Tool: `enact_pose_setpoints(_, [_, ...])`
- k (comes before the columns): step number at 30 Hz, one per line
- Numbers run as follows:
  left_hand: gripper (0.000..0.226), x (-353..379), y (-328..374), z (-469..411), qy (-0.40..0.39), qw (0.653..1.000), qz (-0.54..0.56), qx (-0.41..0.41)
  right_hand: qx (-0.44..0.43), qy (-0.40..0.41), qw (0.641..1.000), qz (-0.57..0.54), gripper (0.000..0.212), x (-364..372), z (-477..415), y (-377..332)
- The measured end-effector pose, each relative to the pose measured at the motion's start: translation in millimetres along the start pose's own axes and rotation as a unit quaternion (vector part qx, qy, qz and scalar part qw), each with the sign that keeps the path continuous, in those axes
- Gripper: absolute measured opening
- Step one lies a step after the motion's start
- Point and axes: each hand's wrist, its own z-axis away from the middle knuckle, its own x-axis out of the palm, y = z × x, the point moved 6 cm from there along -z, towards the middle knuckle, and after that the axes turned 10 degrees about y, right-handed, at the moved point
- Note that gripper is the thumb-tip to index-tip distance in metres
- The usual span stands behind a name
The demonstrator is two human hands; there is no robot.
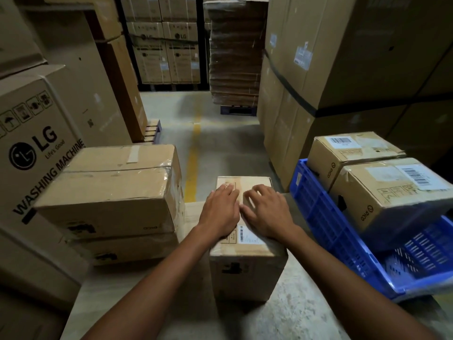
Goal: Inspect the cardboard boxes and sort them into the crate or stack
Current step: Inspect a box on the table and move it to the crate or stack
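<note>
Left hand (220, 215), right hand (267, 215): grip spread flat, palms pressing top of center box (247, 280).

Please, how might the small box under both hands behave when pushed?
The small box looks stiff: square, undented edges. Resting on a long face, it should probably slide rather than tip under the left hand and right hand.

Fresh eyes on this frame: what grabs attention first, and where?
Both hands, left hand and right hand, rest flat on the small cardboard box at centre. On the right, a blue crate holds two labelled boxes; on the left sits a stack of two taped boxes beside a big LG washing machine carton.
</note>
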Motion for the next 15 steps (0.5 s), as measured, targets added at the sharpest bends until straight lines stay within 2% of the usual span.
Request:
enact_pose_setpoints(2, [0.037, -7, -5, 3, 0.075, 0.992, 0.094, -0.048, 0.071, 0.068, 0.992, -0.077, 0.041, -8, 4, 6])
enact_pose_setpoints(3, [0.036, -12, -11, 7, 0.122, 0.976, 0.151, -0.095, 0.124, 0.11, 0.978, -0.125, 0.04, -13, 8, 11])
enact_pose_setpoints(4, [0.036, -16, -18, 13, 0.161, 0.953, 0.206, -0.154, 0.18, 0.144, 0.958, -0.169, 0.043, -17, 13, 20])
enact_pose_setpoints(5, [0.037, -16, -25, 20, 0.169, 0.922, 0.262, -0.229, 0.247, 0.145, 0.936, -0.206, 0.047, -15, 20, 29])
enact_pose_setpoints(6, [0.037, -11, -31, 28, 0.146, 0.881, 0.329, -0.308, 0.318, 0.12, 0.907, -0.249, 0.051, -12, 27, 37])
enact_pose_setpoints(7, [0.04, -2, -34, 36, 0.097, 0.822, 0.413, -0.38, 0.39, 0.082, 0.863, -0.312, 0.053, -7, 34, 43])
enact_pose_setpoints(8, [0.047, 6, -32, 44, 0.038, 0.747, 0.5, -0.437, 0.448, 0.039, 0.8, -0.397, 0.052, 1, 40, 44])
enact_pose_setpoints(9, [0.055, 12, -29, 51, -0.012, 0.68, 0.562, -0.47, 0.484, -0.001, 0.736, -0.474, 0.051, 7, 47, 42])
enact_pose_setpoints(10, [0.061, 13, -26, 55, -0.039, 0.642, 0.6, -0.475, 0.492, -0.022, 0.699, -0.518, 0.049, 8, 51, 38])
enact_pose_setpoints(11, [0.064, 11, -25, 57, -0.048, 0.634, 0.617, -0.463, 0.479, -0.029, 0.703, -0.525, 0.048, 8, 53, 36])
enact_pose_setpoints(13, [0.069, 5, -24, 60, -0.031, 0.655, 0.621, -0.431, 0.445, -0.011, 0.737, -0.509, 0.053, 3, 57, 34])
enact_pose_setpoints(15, [0.075, -1, -24, 61, -0.002, 0.661, 0.64, -0.391, 0.412, 0.024, 0.741, -0.53, 0.066, -2, 63, 31])
